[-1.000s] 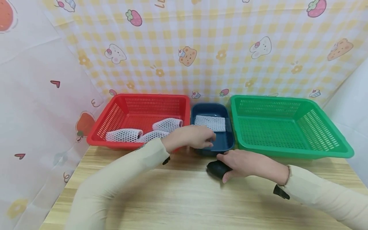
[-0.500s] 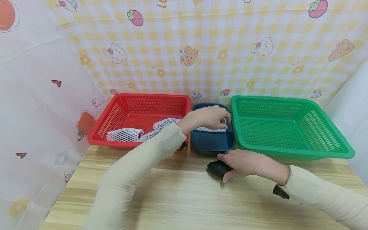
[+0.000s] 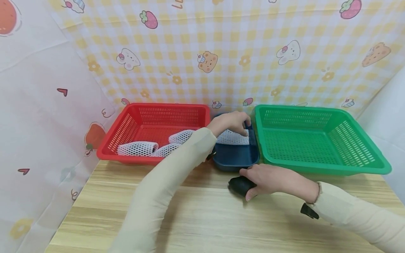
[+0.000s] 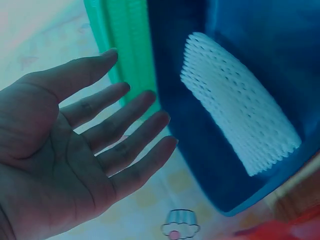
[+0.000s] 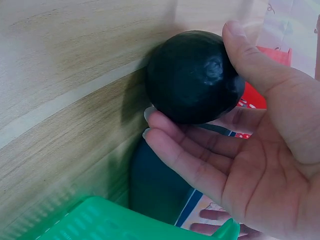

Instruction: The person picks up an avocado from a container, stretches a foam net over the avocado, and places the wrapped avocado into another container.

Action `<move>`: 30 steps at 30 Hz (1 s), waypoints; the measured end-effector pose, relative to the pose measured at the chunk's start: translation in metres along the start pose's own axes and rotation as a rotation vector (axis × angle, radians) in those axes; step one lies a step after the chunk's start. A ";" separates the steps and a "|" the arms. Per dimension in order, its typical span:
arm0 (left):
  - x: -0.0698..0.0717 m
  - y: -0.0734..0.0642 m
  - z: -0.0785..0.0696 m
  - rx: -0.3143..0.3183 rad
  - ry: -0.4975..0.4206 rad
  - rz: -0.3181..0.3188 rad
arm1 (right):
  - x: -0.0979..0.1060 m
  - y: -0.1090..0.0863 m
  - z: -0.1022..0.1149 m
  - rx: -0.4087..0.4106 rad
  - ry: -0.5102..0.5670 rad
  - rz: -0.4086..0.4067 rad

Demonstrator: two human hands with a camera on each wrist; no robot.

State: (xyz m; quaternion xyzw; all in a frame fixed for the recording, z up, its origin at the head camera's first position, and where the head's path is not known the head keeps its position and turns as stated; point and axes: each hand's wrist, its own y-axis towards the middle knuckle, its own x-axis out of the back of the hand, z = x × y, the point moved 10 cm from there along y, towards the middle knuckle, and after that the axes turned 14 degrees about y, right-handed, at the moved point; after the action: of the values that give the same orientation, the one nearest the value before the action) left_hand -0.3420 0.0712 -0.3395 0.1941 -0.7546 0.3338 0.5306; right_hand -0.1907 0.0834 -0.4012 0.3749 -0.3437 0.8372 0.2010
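Note:
My right hand (image 3: 269, 179) holds a dark avocado (image 3: 239, 185) on the table just in front of the blue bin (image 3: 235, 157). In the right wrist view the thumb and fingers lie around the avocado's (image 5: 192, 77) smooth, near-black side. Over the back of the blue bin hovers my left hand (image 3: 232, 121), fingers spread and relaxed. Beneath it, a white foam net sleeve (image 3: 232, 138) lies flat in the bin. In the left wrist view a gap shows between the left hand (image 4: 65, 145) and the foam net sleeve (image 4: 235, 105).
To the left of the bin stands a red basket (image 3: 158, 105) with several white foam-netted pieces (image 3: 137, 149) inside. A green basket (image 3: 316, 169) stands close on the right. Behind all three hangs a checked cloth (image 3: 190, 42). The wooden table (image 3: 202, 218) extends in front.
My left hand has moved from the front of the blue bin to its back, over the foam net sleeve. The right hand stays still on the avocado.

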 end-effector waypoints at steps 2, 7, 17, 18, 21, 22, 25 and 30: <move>-0.001 0.005 0.006 0.035 0.005 0.012 | 0.000 0.000 0.001 0.001 0.001 -0.001; -0.008 0.014 0.018 0.131 0.007 0.062 | 0.000 0.000 0.001 0.010 -0.005 -0.004; -0.032 0.022 0.033 0.315 0.003 0.152 | -0.001 0.001 0.000 0.000 -0.010 -0.001; -0.034 0.023 0.034 0.325 0.010 0.159 | -0.001 0.001 0.000 -0.002 -0.008 -0.001; -0.038 0.025 0.036 0.342 0.031 0.166 | -0.001 0.001 0.000 0.001 -0.002 -0.002; -0.039 0.025 0.037 0.352 0.030 0.164 | -0.001 0.001 0.000 0.000 -0.002 -0.003; -0.042 0.023 0.039 0.376 0.034 0.154 | 0.000 0.001 -0.001 -0.003 -0.006 -0.005; -0.045 0.018 0.039 0.409 0.047 0.131 | 0.000 0.001 -0.001 -0.005 -0.013 -0.005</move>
State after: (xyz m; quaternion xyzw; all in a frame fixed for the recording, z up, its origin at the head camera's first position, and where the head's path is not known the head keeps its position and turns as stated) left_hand -0.3636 0.0539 -0.3954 0.2404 -0.6697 0.5182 0.4746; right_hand -0.1922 0.0833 -0.4020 0.3807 -0.3464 0.8333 0.2017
